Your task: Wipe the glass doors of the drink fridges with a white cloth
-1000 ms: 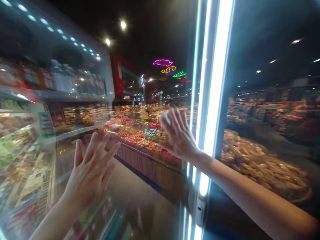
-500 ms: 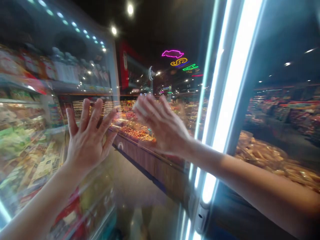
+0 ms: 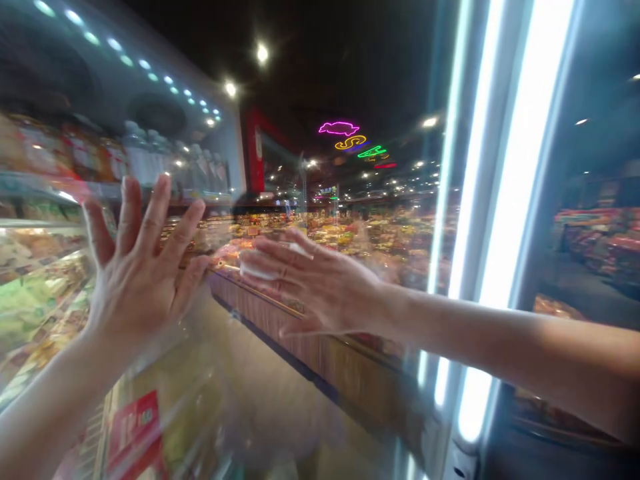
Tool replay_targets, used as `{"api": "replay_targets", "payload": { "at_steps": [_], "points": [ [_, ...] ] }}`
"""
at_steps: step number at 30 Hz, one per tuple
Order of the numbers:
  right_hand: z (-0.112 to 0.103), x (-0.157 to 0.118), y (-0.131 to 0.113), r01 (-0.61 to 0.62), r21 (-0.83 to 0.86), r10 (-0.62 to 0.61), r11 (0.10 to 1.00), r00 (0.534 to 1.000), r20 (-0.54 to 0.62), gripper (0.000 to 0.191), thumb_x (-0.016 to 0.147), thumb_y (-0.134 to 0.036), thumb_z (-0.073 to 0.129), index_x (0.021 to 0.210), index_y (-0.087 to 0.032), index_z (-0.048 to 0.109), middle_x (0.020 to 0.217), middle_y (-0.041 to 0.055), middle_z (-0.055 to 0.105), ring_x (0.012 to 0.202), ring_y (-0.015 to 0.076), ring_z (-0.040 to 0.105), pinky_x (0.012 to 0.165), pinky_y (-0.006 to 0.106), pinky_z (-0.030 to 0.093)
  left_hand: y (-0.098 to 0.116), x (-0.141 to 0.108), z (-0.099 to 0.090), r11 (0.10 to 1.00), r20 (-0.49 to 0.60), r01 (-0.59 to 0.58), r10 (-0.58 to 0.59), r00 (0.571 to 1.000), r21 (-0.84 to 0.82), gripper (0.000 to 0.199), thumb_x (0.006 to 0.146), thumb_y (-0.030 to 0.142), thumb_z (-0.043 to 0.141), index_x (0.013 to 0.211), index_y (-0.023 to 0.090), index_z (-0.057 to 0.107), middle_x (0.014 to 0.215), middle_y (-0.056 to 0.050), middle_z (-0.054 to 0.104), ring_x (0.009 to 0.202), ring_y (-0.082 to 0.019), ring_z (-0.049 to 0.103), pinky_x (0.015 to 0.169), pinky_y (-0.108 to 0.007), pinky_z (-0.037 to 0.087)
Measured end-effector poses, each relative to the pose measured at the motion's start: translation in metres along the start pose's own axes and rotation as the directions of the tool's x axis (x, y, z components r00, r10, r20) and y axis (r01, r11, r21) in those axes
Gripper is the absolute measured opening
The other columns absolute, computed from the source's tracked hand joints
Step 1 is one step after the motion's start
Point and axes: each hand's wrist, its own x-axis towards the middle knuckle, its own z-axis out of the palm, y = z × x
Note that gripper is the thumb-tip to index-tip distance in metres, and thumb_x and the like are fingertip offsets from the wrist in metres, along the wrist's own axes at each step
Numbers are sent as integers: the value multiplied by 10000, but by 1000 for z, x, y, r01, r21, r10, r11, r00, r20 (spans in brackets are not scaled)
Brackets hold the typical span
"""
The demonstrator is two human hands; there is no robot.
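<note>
My left hand lies open with its fingers spread, at or against the clear glass pane on the left side. It holds nothing. My right hand is stretched out flat toward the left, its fingers blurred by motion. Under and between those fingers shows a white cloth, mostly hidden by the hand and pressed at the glass. My right forearm crosses in front of bright vertical light tubes.
Bottles stand on a shelf at the left, above packed goods. A red sign sits low. Beyond the glass runs a wood-sided display counter heaped with goods. Neon signs hang further back.
My right hand has swung down and left, its fingers turning from upward to leftward. My left hand sits further left in view. The light tubes have shifted right as the view turned.
</note>
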Motion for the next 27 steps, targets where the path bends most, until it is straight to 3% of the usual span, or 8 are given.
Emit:
{"api": "replay_targets", "payload": {
  "at_steps": [5, 9, 11, 14, 16, 19, 22, 27],
  "points": [
    [-12, 26, 16, -333, -22, 323, 942, 927, -191, 881, 1044, -649, 401, 1630, -37, 160, 1733, 204, 154, 1606, 365, 64, 1295, 550, 14, -15, -15, -1, 1000, 0, 22, -22, 1000, 7, 767, 1029, 316, 531, 1644, 382, 77, 1766, -61, -6, 1625, -343, -75, 1247, -761, -31],
    [-7, 39, -1, -56, -18, 54, 998, 995, -83, 986, 942, -707, 574, 1623, -87, 222, 1730, 117, 226, 1607, 291, 135, 1301, 494, 33, -16, -21, -9, 1000, -1, 11, -11, 1000, 19, 770, 1030, 305, 522, 1647, 370, 66, 1765, -62, 2, 1626, -347, -66, 1244, -768, -27],
    [-10, 47, 4, -23, -58, 19, 998, 998, -67, 895, 995, -679, 472, 1609, -77, 224, 1719, 109, 238, 1591, 282, 165, 1274, 510, 63, -17, -22, -12, 1000, -6, 1, -1, 1000, 11, 758, 1030, 313, 516, 1647, 369, 79, 1766, -45, -3, 1625, -349, -66, 1244, -764, -35],
    [-19, 62, 25, -286, -117, 261, 951, 946, -192, 837, 1051, -642, 252, 1595, -9, 202, 1707, 195, 189, 1573, 348, 142, 1240, 567, 85, -20, -23, -12, 1000, -63, -10, 10, 998, -10, 721, 1027, 375, 497, 1645, 369, 125, 1766, -32, 30, 1625, -375, -17, 1231, -780, -27],
    [-20, 70, 26, -398, -121, 363, 909, 901, -237, 877, 1042, -658, 335, 1615, -17, 160, 1722, 211, 141, 1590, 367, 102, 1271, 565, 75, -23, -25, -9, 1000, -85, -7, 7, 996, 0, 706, 1025, 390, 482, 1644, 365, 144, 1763, -46, 64, 1624, -382, 20, 1228, -784, -1],
    [-9, 73, 5, -168, -114, 156, 979, 982, -107, 993, 964, -742, 469, 1647, -88, 168, 1751, 139, 121, 1618, 329, 77, 1321, 536, 58, -28, -27, -6, 1000, -87, -1, 4, 996, 25, 709, 1027, 361, 476, 1647, 353, 133, 1758, -79, 90, 1627, -367, 22, 1231, -771, 10],
    [-4, 77, -2, 35, -94, -35, 995, 999, 5, 962, 975, -747, 434, 1656, -123, 165, 1758, 79, 120, 1627, 281, 76, 1336, 522, 55, -31, -25, -6, 1000, -107, -3, 6, 994, 25, 719, 1024, 352, 493, 1649, 340, 138, 1754, -97, 115, 1629, -352, 12, 1243, -747, -10],
    [-17, 98, 19, -326, -124, 309, 937, 941, -140, 909, 1035, -670, 380, 1656, -69, 98, 1756, 159, 62, 1622, 351, 41, 1321, 577, 50, -35, -17, -14, 999, -115, 31, -26, 993, 38, 721, 1029, 344, 486, 1651, 330, 122, 1755, -102, 100, 1631, -329, -25, 1247, -739, -14]
  ]
}}
